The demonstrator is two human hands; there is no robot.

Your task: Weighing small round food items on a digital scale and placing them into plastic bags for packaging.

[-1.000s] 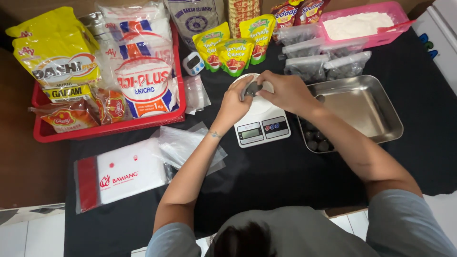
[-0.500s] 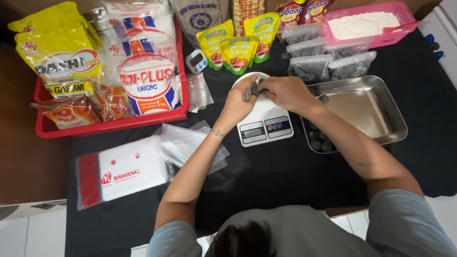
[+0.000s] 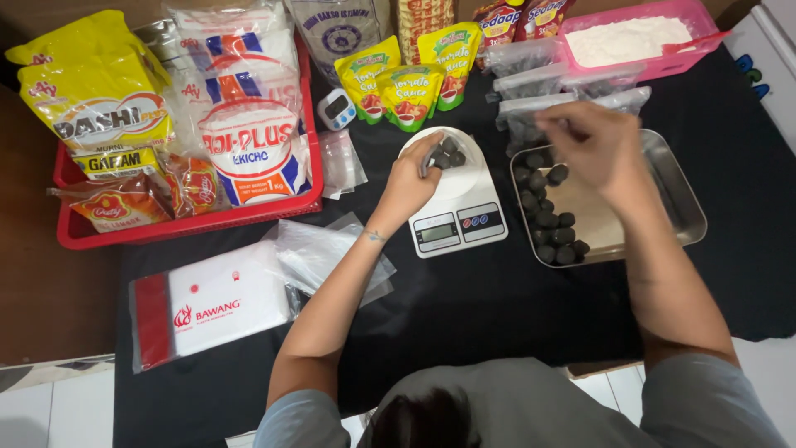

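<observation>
My left hand [image 3: 410, 181] pinches the mouth of a small clear bag [image 3: 444, 154] that holds a few dark balls and rests on the round white plate of the digital kitchen scale [image 3: 458, 222]. My right hand [image 3: 595, 143] hovers, blurred, over the steel tray [image 3: 676, 195], fingers loosely apart with nothing visible in them. Several dark round balls [image 3: 543, 207] lie along the tray's left side, just below and left of that hand.
A red basket [image 3: 186, 222] of seasoning packs stands at the left. Green sauce pouches [image 3: 406, 79], a small white timer [image 3: 336, 108], filled bags of dark balls [image 3: 526, 79] and a pink tub of white powder [image 3: 634, 41] line the back. Empty clear bags [image 3: 319, 253] and a white-and-red pack [image 3: 207, 307] lie in front.
My right hand has left the bag on the scale and swung right over the steel tray, uncovering the dark balls there. My left hand stays on the bag.
</observation>
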